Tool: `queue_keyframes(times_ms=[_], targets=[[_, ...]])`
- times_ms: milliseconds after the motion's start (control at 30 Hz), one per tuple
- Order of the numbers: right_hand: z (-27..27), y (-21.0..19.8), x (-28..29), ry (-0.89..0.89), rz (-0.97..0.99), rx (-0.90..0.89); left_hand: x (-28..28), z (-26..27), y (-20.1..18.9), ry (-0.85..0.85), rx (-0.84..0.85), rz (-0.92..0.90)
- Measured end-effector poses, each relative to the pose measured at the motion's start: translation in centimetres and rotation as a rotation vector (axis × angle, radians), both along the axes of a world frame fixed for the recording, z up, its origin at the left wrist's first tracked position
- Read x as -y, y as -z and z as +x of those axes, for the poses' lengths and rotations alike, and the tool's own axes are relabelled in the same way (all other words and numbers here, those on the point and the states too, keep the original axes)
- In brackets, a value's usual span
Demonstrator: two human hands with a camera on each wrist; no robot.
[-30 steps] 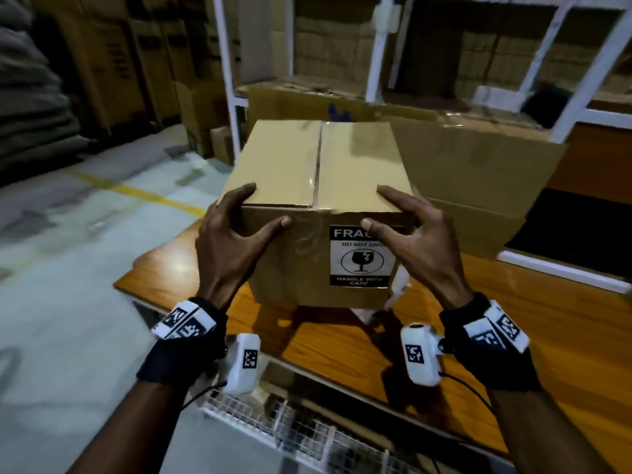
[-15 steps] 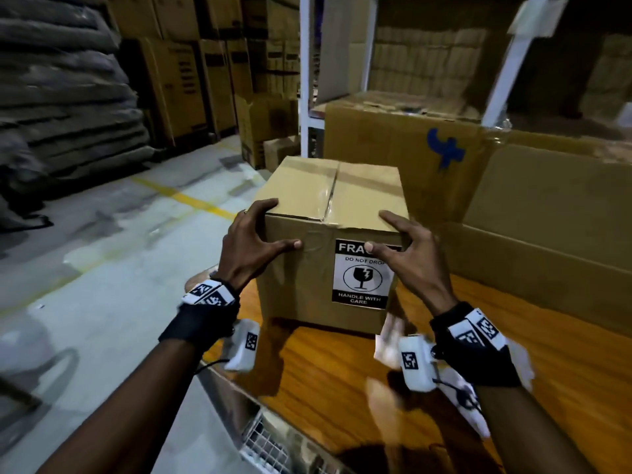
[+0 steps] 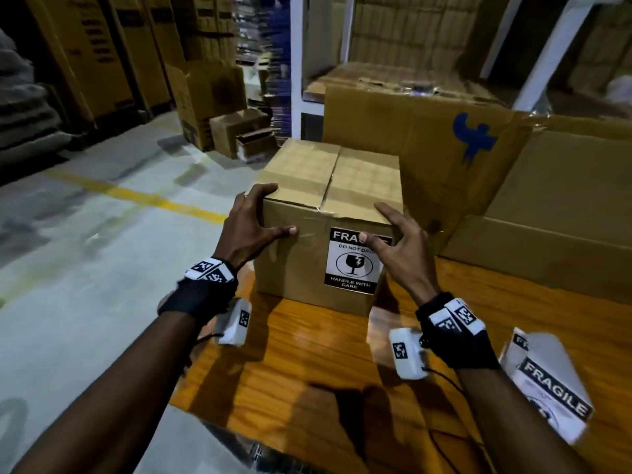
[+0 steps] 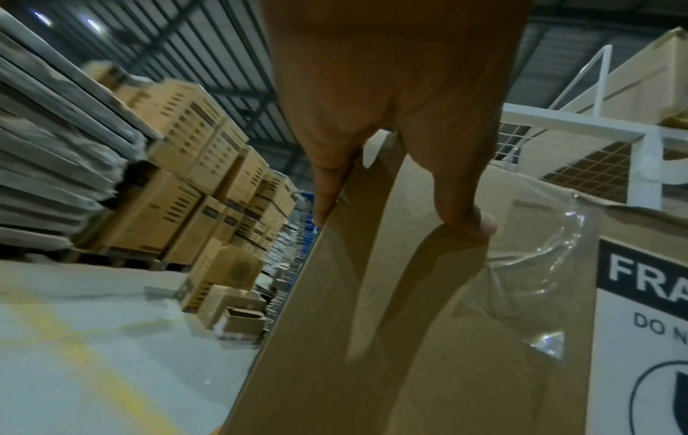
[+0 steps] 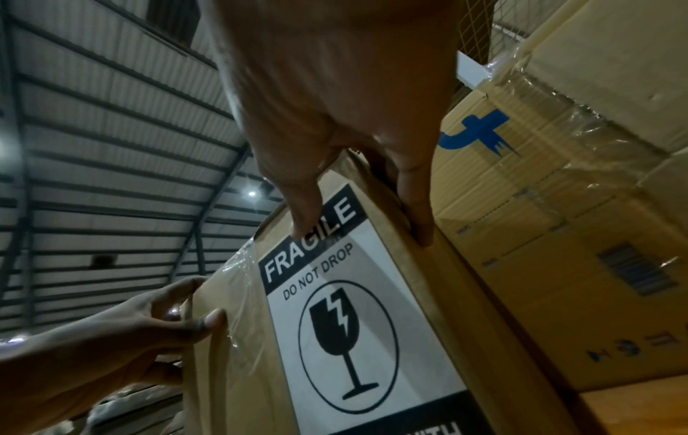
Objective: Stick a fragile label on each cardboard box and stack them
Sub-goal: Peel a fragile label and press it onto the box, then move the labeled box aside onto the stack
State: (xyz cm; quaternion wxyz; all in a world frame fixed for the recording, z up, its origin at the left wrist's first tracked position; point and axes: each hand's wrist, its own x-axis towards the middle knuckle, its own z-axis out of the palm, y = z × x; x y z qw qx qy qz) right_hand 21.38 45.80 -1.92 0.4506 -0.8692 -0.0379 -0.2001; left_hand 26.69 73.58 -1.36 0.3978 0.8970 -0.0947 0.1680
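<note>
A taped cardboard box (image 3: 328, 186) stands on the wooden table (image 3: 307, 364) near its far left end. A black and white fragile label (image 3: 352, 268) is stuck on its near face. My left hand (image 3: 273, 212) grips the upper left corner, fingers over the side edge and thumb on the front. My right hand (image 3: 379, 225) grips the upper right corner with its thumb on the label's top. The left wrist view shows my left hand (image 4: 402, 219) on the box (image 4: 409, 338) beside the label (image 4: 647, 323). The right wrist view shows my right hand (image 5: 363, 235) on the label (image 5: 353, 323).
Loose fragile labels (image 3: 547, 381) lie on the table at the right. Large cartons (image 3: 564, 206) stand behind and right of the box, one with a blue mark (image 3: 473, 138). A white rack post (image 3: 295, 63) rises behind. Left of the table is grey floor with a yellow line (image 3: 136, 196).
The box, held above the table a second ago, has come down and away from me onto the table. Both hands have kept their grip on its upper corners.
</note>
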Motion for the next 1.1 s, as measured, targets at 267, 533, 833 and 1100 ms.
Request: queue_keyframes(times_ms=[267,533,833,1100], targets=[[0.0,-1.5,-5.0,0.220,-0.134,-0.053,-2.1,2.5,-0.8,0.072,-0.016,0.054],[-1.0,-2.9,-6.0,0.298,-0.335,-0.116,-2.3,1.7,-0.3,0.044,0.047,0.151],[-11.9,-2.9,-3.0,0.342,-0.444,0.141,4.7,-8.6,-0.9,0.419,0.182,0.157],[-29.2,-0.3,9.0,0.665,-0.467,0.169,19.3,-20.3,0.4,0.713,0.194,0.229]])
